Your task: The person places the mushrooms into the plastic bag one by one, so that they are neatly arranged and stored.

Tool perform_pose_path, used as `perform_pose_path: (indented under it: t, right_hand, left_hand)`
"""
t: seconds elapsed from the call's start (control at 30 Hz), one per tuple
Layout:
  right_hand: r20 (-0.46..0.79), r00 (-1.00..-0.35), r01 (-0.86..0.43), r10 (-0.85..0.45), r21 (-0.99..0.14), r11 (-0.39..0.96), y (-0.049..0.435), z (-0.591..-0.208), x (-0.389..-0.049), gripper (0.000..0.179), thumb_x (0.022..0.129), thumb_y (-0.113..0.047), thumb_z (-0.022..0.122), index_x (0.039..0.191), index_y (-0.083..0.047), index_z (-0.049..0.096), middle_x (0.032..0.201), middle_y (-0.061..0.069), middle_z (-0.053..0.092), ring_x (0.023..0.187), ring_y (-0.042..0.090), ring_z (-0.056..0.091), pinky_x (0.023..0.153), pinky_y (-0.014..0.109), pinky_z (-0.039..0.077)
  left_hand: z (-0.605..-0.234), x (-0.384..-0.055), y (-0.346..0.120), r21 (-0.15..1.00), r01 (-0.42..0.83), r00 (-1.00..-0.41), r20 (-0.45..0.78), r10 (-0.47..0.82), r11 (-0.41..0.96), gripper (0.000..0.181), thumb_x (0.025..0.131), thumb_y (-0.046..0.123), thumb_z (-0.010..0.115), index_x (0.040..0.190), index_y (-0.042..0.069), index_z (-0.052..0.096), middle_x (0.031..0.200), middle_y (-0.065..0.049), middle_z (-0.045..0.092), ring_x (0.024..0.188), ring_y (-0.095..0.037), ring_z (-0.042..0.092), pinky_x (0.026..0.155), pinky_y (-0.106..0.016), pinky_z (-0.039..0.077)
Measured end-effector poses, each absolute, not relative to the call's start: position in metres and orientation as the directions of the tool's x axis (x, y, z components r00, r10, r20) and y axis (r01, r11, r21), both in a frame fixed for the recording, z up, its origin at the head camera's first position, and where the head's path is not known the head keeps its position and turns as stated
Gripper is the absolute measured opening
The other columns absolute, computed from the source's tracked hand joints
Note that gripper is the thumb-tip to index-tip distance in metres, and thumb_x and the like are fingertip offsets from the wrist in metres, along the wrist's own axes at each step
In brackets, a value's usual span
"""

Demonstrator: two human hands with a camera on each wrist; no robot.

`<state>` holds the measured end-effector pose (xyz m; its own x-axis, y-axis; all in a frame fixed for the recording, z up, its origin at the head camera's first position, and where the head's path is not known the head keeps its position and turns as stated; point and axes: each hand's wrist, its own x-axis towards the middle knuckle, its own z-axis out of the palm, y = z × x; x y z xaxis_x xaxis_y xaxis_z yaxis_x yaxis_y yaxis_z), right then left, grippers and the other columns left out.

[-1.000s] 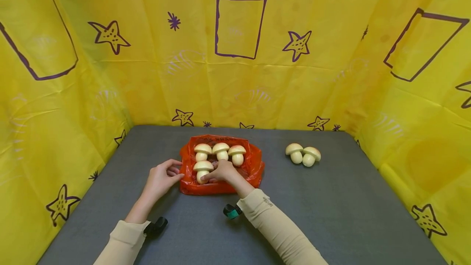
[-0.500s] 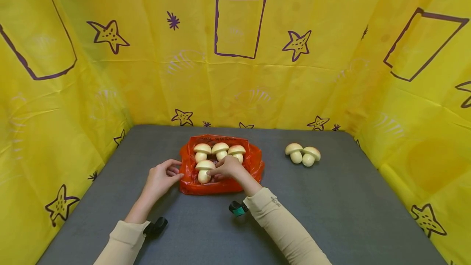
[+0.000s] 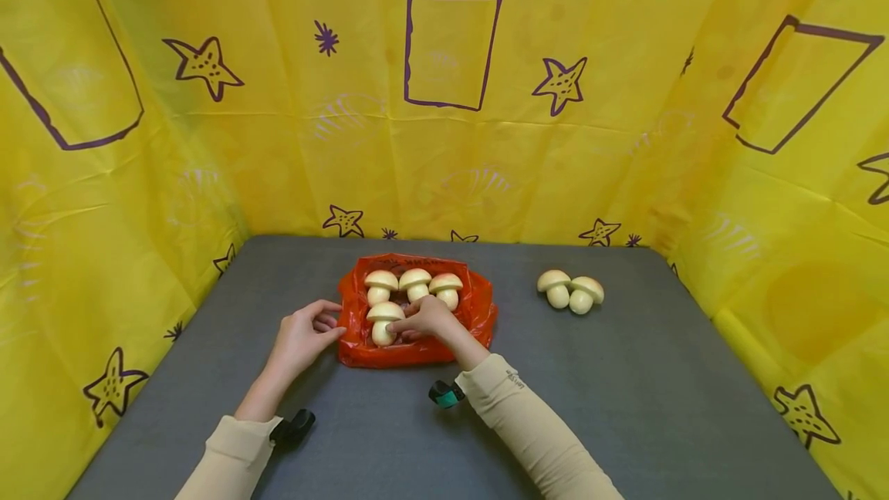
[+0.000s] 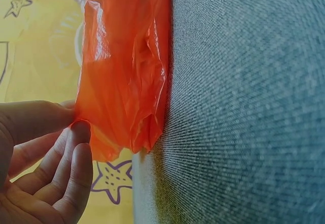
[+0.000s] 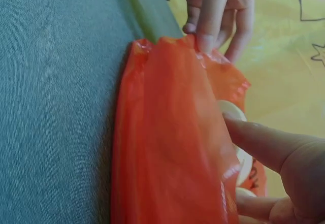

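A red plastic bag (image 3: 392, 357) stands with its mouth open upward on the grey table. Three toy mushrooms stand in a row at its back, including a left one (image 3: 381, 284); nearer me in the bag is another toy mushroom (image 3: 384, 324). My right hand (image 3: 434, 322) reaches into the bag and pinches the stem of that near mushroom, thumb (image 5: 259, 137) on its side. With thumb and fingertips, my left hand (image 3: 302, 338) pinches the bag's left edge, as the left wrist view shows. The right fingertips are partly hidden behind the bag wall.
Two toy mushrooms (image 3: 554, 288) lean together on the table (image 3: 625, 392) to the right of the bag. Yellow cloth (image 3: 444, 168) with drawn stars and frames hangs around the back and sides.
My right hand shifted to the right along with the near mushroom, then slightly back left. The left hand stays at the bag's edge.
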<state>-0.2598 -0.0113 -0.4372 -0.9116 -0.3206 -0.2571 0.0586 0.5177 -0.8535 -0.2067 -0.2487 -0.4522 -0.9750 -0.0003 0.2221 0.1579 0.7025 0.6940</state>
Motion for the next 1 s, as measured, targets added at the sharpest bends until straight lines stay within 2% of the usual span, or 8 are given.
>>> perform_pose_path:
  t: [0.07, 0.23, 0.4, 0.57, 1.0]
  right_hand:
    - [-0.255, -0.912, 0.054, -0.321, -0.851, 0.522, -0.015, -0.438, -0.259, 0.032, 0.073, -0.026, 0.082, 0.088, 0.000, 0.070, 0.078, 0.015, 0.071, 0.075, 0.028, 0.071, 0.058, 0.025, 0.054]
    - [-0.245, -0.923, 0.044, -0.298, -0.834, 0.549, -0.024, -0.442, -0.258, 0.042, 0.071, -0.028, 0.083, 0.100, -0.002, 0.067, 0.076, 0.005, 0.066, 0.071, 0.023, 0.071, 0.059, 0.024, 0.053]
    - [-0.240, -0.930, 0.032, -0.278, -0.808, 0.588, -0.031, -0.446, -0.257, 0.034, 0.070, -0.031, 0.084, 0.085, -0.006, 0.067, 0.069, 0.005, 0.067, 0.060, 0.013, 0.067, 0.056, 0.022, 0.051]
    - [-0.234, -0.931, 0.016, -0.282, -0.795, 0.607, -0.031, -0.446, -0.257, 0.030, 0.068, -0.032, 0.085, 0.074, -0.009, 0.066, 0.067, 0.007, 0.068, 0.058, 0.013, 0.066, 0.054, 0.021, 0.049]
    - [-0.231, -0.931, 0.029, -0.283, -0.818, 0.575, -0.026, -0.442, -0.258, 0.040, 0.072, -0.031, 0.082, 0.098, -0.004, 0.067, 0.075, 0.007, 0.069, 0.066, 0.017, 0.069, 0.058, 0.023, 0.052]
  left_hand:
    - [-0.452, -0.207, -0.249, 0.693, 0.158, -0.974, 0.225, -0.003, 0.703, 0.031, 0.079, 0.016, 0.077, 0.108, 0.008, 0.067, 0.085, -0.005, 0.068, 0.072, -0.013, 0.065, 0.066, -0.024, 0.053]
    - [-0.453, -0.207, -0.250, 0.692, 0.165, -0.973, 0.230, 0.002, 0.703, 0.031, 0.079, 0.015, 0.077, 0.108, 0.008, 0.066, 0.085, -0.005, 0.068, 0.072, -0.013, 0.064, 0.065, -0.023, 0.052]
    - [-0.453, -0.207, -0.251, 0.688, 0.171, -0.971, 0.239, 0.002, 0.705, 0.031, 0.079, 0.015, 0.077, 0.108, 0.008, 0.067, 0.084, -0.005, 0.068, 0.071, -0.013, 0.064, 0.066, -0.023, 0.052]
    - [-0.453, -0.206, -0.251, 0.687, 0.180, -0.969, 0.247, 0.007, 0.704, 0.031, 0.079, 0.015, 0.077, 0.107, 0.008, 0.067, 0.084, -0.005, 0.068, 0.071, -0.013, 0.064, 0.065, -0.023, 0.052]
    - [-0.452, -0.206, -0.251, 0.689, 0.176, -0.969, 0.246, 0.002, 0.703, 0.031, 0.078, 0.015, 0.077, 0.107, 0.008, 0.067, 0.084, -0.005, 0.068, 0.071, -0.013, 0.064, 0.065, -0.024, 0.052]
